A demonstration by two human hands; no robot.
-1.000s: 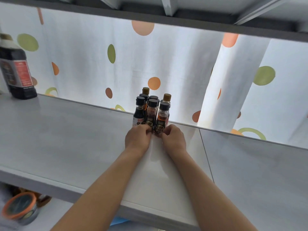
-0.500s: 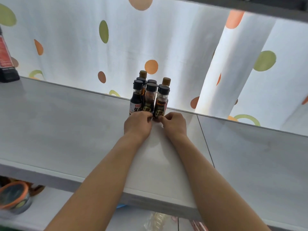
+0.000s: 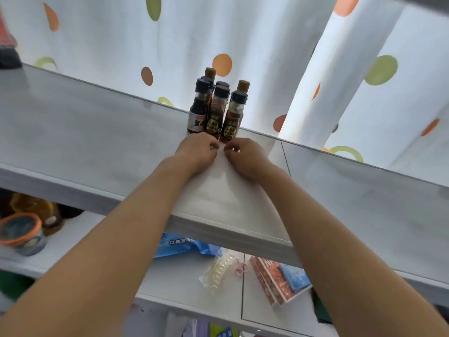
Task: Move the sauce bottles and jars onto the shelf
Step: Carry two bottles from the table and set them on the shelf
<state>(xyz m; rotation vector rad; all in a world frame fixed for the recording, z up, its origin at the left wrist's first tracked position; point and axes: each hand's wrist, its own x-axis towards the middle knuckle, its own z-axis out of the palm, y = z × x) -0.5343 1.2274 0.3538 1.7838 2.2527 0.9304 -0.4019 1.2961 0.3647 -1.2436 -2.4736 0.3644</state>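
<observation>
Several small sauce bottles stand upright in a tight cluster at the back edge of the white shelf. The front row has a dark soy bottle and two amber bottles, all with black caps. Two gold-capped bottles rise behind them. My left hand rests on the shelf just in front of the dark bottle's base, fingers curled in. My right hand lies beside it with fingers curled, a little short of the amber bottles. Neither hand wraps around a bottle.
A large dark bottle stands at the shelf's far left. The lower shelf holds an orange-lidded jar, a blue packet, a pale hair clip and a red-and-blue box. A dotted white curtain hangs behind.
Both hands have drawn slightly back from the bottle bases they were touching. The view has tilted down, bringing the lower shelf into sight.
</observation>
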